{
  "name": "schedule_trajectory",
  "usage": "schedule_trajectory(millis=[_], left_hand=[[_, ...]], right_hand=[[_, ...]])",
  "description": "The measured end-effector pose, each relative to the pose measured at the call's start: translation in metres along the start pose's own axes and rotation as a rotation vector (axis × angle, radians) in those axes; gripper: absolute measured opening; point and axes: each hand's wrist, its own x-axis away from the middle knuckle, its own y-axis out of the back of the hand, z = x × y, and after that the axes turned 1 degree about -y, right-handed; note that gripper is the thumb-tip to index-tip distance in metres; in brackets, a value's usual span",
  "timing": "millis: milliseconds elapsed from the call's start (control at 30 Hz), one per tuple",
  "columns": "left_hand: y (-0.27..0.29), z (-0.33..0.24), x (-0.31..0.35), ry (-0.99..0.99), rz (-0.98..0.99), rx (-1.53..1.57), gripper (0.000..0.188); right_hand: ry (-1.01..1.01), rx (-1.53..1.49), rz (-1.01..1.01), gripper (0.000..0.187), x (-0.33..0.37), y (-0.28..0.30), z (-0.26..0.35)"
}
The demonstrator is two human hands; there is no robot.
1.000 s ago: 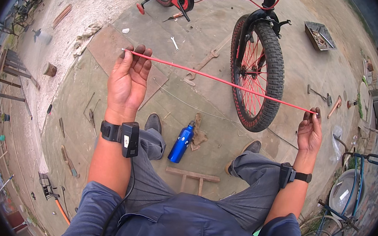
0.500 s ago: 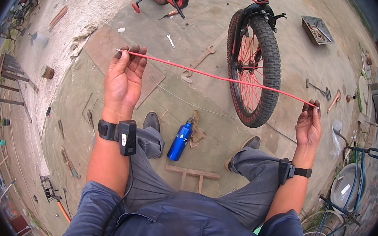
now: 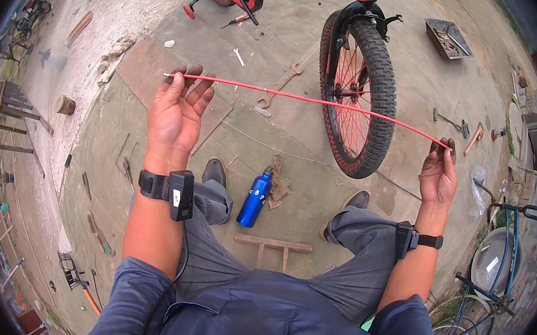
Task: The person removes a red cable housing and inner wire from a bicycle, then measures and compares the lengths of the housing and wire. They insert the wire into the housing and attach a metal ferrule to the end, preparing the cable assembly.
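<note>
1 thin red cable (image 3: 295,96) w/ curve

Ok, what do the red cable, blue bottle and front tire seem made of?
Cable: probably plastic-sheathed, going by the smooth, even red skin.
Bottle: likely metal with a glossy coating, from its bright sheen, though plastic is possible.
Tire: apparently rubber, matte black with knobbly tread.

Red cable (image 3: 302,97) smooth plastic-looking; bottle (image 3: 254,200) glossy; tyre (image 3: 382,81) rough matt rubber.
</note>
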Motion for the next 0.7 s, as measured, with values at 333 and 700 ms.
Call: schedule_trajectory(millis=[333, 700], left_hand=[[-0.011, 0.005, 0.007, -0.001, 0.030, -0.070, 0.017], [-0.025, 0.013, 0.015, -0.174, 0.044, -0.379, 0.016]], right_hand=[[0.049, 0.022, -0.129, 0.029, -0.004, 0.014, 0.003], [0.033, 0.071, -0.163, 0.026, -0.008, 0.025, 0.003]])
